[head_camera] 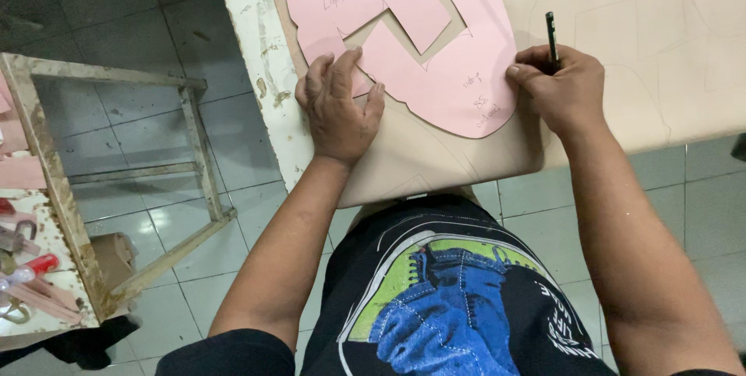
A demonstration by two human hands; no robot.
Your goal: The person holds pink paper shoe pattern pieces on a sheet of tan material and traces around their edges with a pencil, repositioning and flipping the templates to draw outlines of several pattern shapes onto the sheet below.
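Across the upper part of the view, the desk (250, 73) with its chipped white-painted edge carries a large beige sheet (622, 50), smooth and matte, whose near edge hangs just over the desk toward the person. Faint drawn outlines cross the sheet to the right, where it lies bare. On it lies a pink paper pattern (435, 57), flat, with a rounded outer edge, an angular notch cut into its middle and a few handwritten marks. The left hand (339, 104) presses flat on the pattern's lower left edge, fingers spread and gripping nothing. The right hand (561, 87) is closed around a dark pencil (551, 34), held upright at the pattern's right edge. To the left, beyond a strip of grey tiled floor, stands a worn wooden rack (54, 189) holding pink scraps.
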